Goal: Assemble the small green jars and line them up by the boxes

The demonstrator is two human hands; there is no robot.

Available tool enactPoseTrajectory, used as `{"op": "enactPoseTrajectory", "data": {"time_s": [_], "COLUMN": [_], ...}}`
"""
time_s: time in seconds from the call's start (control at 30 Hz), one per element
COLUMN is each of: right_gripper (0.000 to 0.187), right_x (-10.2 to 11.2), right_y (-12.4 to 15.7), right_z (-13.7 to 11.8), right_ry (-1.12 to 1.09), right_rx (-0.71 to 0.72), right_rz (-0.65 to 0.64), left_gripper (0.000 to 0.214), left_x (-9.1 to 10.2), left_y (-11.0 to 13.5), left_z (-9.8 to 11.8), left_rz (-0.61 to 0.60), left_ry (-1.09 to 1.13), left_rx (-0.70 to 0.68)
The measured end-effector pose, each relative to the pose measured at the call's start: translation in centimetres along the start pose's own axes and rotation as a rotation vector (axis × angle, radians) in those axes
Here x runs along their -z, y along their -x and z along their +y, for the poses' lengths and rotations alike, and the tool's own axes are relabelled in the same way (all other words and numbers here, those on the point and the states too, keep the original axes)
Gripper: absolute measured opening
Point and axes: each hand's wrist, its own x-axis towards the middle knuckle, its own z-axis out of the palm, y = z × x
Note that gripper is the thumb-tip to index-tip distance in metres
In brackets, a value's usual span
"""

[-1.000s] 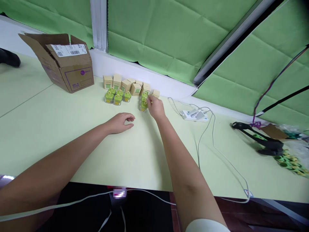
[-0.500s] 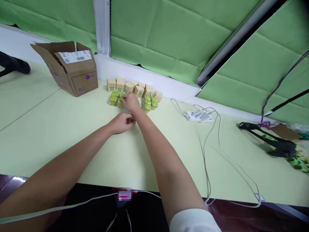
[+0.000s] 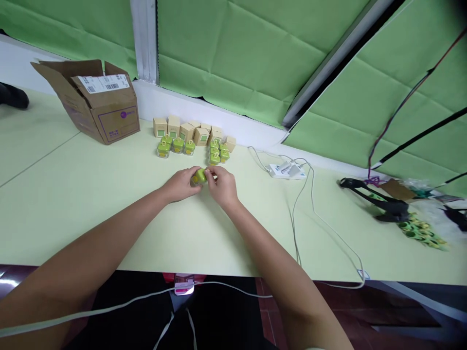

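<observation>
My left hand [image 3: 182, 184] is closed around a small clear container with a green lid [image 3: 199, 177], low over the table. The fingers of my right hand [image 3: 222, 185] pinch the lid from the right side; what else they hold, if anything, is hidden. Beyond my hands stand more small green-lidded containers in two groups: a left group [image 3: 178, 145] and a tighter right group [image 3: 215, 156]. Loops stick up from their lids. Behind them is a row of small brown cardboard boxes [image 3: 187, 131] with green-marked fronts.
A large open carton [image 3: 116, 114] stands at the back left. Right of the containers lies a white power strip [image 3: 287, 170], its cable running to the table's front edge. Farther right are a black frame-like object [image 3: 390, 204] and a green-yellow pile [image 3: 419, 231].
My right hand has pulled back from the left group of containers to meet my left hand. A green-lidded container now shows between both hands. The view has shifted slightly.
</observation>
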Motion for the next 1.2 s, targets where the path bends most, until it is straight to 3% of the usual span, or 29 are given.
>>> {"op": "enactPoseTrajectory", "data": {"time_s": [0.17, 0.27, 0.33, 0.43, 0.5, 0.57, 0.67, 0.83, 1.03, 1.2], "right_gripper": [0.031, 0.028, 0.025, 0.023, 0.023, 0.024, 0.03, 0.036, 0.059, 0.074], "right_x": [1.4, 1.8, 1.8, 1.7, 1.6, 1.5, 1.1, 0.9, 2.0, 1.3], "right_y": [0.3, 0.3, 0.5, 0.8, 1.0, 1.3, 1.8, 2.4, 2.6, 3.1], "right_z": [1.1, 1.8, 2.1, 2.1, 1.9, 1.5, 0.9, -0.3, -1.5, -2.1], "right_ry": [-0.527, -0.84, -0.962, -1.05, -1.082, -1.106, -1.127, -1.136, -1.123, -1.064], "right_rx": [-0.354, -0.578, -0.651, -0.668, -0.657, -0.629, -0.548, -0.514, -0.552, -0.525], "right_rz": [0.197, 0.189, 0.163, 0.133, 0.131, 0.125, 0.089, 0.02, -0.153, -0.141], "left_gripper": [0.048, 0.05, 0.052, 0.063, 0.065, 0.051, 0.046, 0.042, 0.029, 0.03], "left_x": [0.4, 0.4, 0.4, 0.6, 0.9, 1.0, 0.2, -1.4, -0.6, -0.8], "left_y": [-0.1, -0.5, -0.6, -0.5, -0.1, 0.4, 1.0, 1.3, 1.4, 1.5], "left_z": [-0.3, -1.3, -1.8, -1.7, -0.8, 0.6, 2.8, 4.4, 3.7, 3.9], "left_rz": [0.011, 0.026, 0.014, 0.074, 0.218, 0.362, 0.323, 0.42, 0.422, 0.351], "left_ry": [-0.088, -0.184, -0.248, -0.246, -0.211, -0.15, 0.086, 0.299, 0.085, -0.044], "left_rx": [0.07, 0.127, 0.143, 0.115, 0.043, -0.079, -0.15, -0.148, -0.309, -0.407]}}
